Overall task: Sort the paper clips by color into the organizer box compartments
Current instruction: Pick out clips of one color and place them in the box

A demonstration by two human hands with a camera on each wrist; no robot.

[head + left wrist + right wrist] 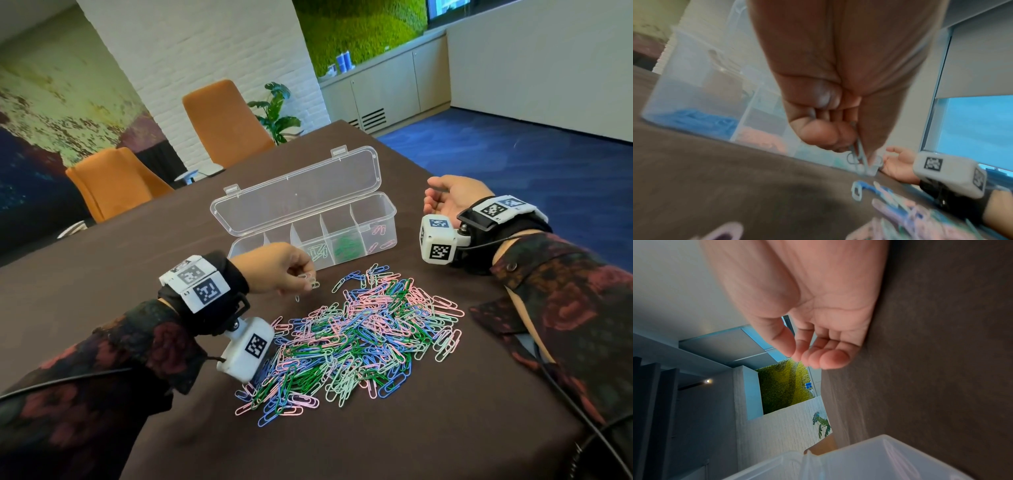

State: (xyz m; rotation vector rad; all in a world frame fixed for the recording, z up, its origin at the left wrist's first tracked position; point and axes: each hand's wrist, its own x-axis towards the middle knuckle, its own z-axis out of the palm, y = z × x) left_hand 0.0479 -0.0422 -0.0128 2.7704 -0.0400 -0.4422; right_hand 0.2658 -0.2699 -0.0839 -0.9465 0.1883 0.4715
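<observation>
Pinching pale clips (310, 281) in our left hand (274, 267) beside the box (308, 219); right hand (448, 198) relaxed, holding nothing.

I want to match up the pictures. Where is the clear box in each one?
Head: the box stands mid-picture on the table, lid open, beyond the clip pile.
Left wrist: left side, behind the left hand, which pinches clips; the box's blue and pink contents show through its wall.
Right wrist: only a corner of the box, at the bottom edge, below the right hand.
Shared landmark: the dark brown table.
</observation>
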